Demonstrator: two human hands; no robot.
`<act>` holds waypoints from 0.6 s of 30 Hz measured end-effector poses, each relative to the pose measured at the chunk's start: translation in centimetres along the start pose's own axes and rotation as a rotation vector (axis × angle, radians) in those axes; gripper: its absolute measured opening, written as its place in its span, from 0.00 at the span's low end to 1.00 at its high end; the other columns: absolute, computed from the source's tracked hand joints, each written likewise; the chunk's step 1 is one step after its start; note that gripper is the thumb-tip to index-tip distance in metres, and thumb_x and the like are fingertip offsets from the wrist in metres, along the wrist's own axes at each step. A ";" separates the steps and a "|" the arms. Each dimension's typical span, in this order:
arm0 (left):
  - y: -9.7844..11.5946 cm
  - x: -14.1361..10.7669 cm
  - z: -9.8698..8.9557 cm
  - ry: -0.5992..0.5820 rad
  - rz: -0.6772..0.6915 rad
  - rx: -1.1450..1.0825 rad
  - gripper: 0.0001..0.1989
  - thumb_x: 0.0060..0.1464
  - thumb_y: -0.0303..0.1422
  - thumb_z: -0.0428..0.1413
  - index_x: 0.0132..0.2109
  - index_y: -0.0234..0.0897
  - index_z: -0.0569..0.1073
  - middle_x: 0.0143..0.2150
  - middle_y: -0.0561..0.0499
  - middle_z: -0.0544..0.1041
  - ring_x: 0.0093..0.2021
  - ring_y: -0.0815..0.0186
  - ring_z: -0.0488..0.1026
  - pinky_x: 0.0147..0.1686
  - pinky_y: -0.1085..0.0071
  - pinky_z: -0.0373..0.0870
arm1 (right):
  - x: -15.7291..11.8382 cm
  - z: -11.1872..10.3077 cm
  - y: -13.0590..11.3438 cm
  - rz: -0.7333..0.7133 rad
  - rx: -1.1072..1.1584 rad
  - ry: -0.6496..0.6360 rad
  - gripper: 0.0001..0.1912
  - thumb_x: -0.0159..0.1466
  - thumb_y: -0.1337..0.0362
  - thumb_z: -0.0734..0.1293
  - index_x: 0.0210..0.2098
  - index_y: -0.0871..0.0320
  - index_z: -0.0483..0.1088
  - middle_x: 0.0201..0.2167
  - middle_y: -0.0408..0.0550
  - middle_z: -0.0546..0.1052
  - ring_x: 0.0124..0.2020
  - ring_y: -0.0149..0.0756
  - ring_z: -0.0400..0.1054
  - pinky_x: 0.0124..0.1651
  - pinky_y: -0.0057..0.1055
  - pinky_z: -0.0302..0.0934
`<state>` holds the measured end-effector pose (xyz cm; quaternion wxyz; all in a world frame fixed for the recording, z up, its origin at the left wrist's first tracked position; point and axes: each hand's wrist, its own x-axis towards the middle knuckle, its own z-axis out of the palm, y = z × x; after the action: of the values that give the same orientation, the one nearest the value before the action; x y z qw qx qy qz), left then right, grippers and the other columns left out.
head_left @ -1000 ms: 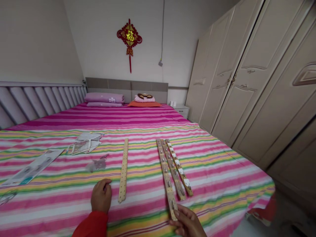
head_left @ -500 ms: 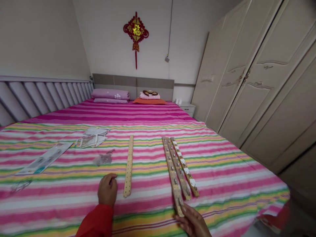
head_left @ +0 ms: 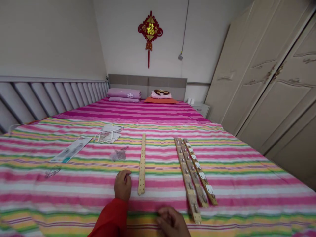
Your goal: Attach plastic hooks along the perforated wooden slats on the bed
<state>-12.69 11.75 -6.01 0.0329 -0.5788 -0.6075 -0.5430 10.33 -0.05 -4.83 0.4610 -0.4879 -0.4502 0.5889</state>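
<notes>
Near the bare wooden strip [head_left: 142, 164], just left of its lower end, my left hand [head_left: 122, 185] rests on the striped cloth with its fingers curled; what they hold, if anything, is hidden. My right hand [head_left: 172, 221] is at the bottom centre, slightly blurred, fingers loosely bent and apart, with nothing seen in it. To its right lie three strips side by side: a left strip with metal clips [head_left: 189, 184], a middle strip [head_left: 195, 174] and a right strip with white pieces [head_left: 202, 175]. A small clear plastic bag [head_left: 118, 154] lies beyond my left hand.
Flat packets [head_left: 108, 134], a long clear package [head_left: 71, 149] and a thin wire-like coil [head_left: 53, 171] lie on the left of the bed. Folded bedding [head_left: 124, 93] is by the headboard [head_left: 128, 81]. A railing [head_left: 49, 95] runs along the left; wardrobes [head_left: 259, 75] stand right.
My right hand has let go of the left clip strip's near end and moved left, away from it. The view has turned left, so things appear farther right. My left hand stays beside the bare strip.
</notes>
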 end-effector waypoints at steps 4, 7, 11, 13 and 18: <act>-0.1 -0.1 0.0 0.002 -0.006 -0.018 0.09 0.49 0.25 0.46 0.31 0.39 0.71 0.31 0.49 0.75 0.36 0.62 0.72 0.40 0.64 0.69 | 3.9 4.0 -4.3 -0.258 -0.579 0.069 0.22 0.58 0.54 0.67 0.47 0.61 0.71 0.31 0.50 0.78 0.32 0.40 0.72 0.36 0.32 0.64; -0.2 -0.2 0.0 -0.004 0.004 -0.011 0.09 0.49 0.25 0.47 0.31 0.38 0.71 0.31 0.49 0.75 0.36 0.62 0.72 0.40 0.65 0.69 | 5.9 6.6 -5.5 -0.271 -0.857 0.113 0.31 0.61 0.57 0.63 0.59 0.66 0.60 0.45 0.61 0.77 0.44 0.47 0.72 0.44 0.37 0.64; -0.2 -0.3 0.0 -0.008 0.018 -0.010 0.09 0.49 0.25 0.46 0.31 0.39 0.70 0.31 0.49 0.75 0.36 0.62 0.71 0.40 0.65 0.68 | 7.7 8.7 -5.3 -0.274 -1.053 0.122 0.33 0.62 0.62 0.60 0.64 0.69 0.51 0.41 0.61 0.78 0.40 0.48 0.74 0.39 0.36 0.64; -0.2 -0.3 0.0 -0.004 0.018 -0.011 0.09 0.49 0.24 0.46 0.31 0.39 0.70 0.31 0.49 0.74 0.36 0.62 0.71 0.40 0.65 0.68 | 8.4 9.1 -5.4 -0.295 -1.117 0.112 0.33 0.62 0.66 0.58 0.65 0.70 0.49 0.36 0.59 0.80 0.36 0.46 0.75 0.35 0.34 0.63; -0.1 -0.3 0.1 -0.002 -0.004 -0.033 0.09 0.48 0.24 0.47 0.31 0.39 0.70 0.31 0.49 0.74 0.35 0.62 0.71 0.39 0.64 0.69 | 8.1 8.2 -5.7 -0.313 -1.182 0.100 0.36 0.59 0.70 0.58 0.66 0.66 0.47 0.30 0.54 0.80 0.30 0.44 0.75 0.29 0.31 0.60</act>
<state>-12.61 11.65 -6.38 0.0216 -0.5786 -0.5997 -0.5523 2.02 8.19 0.47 0.2139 -0.6162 -0.7448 0.1410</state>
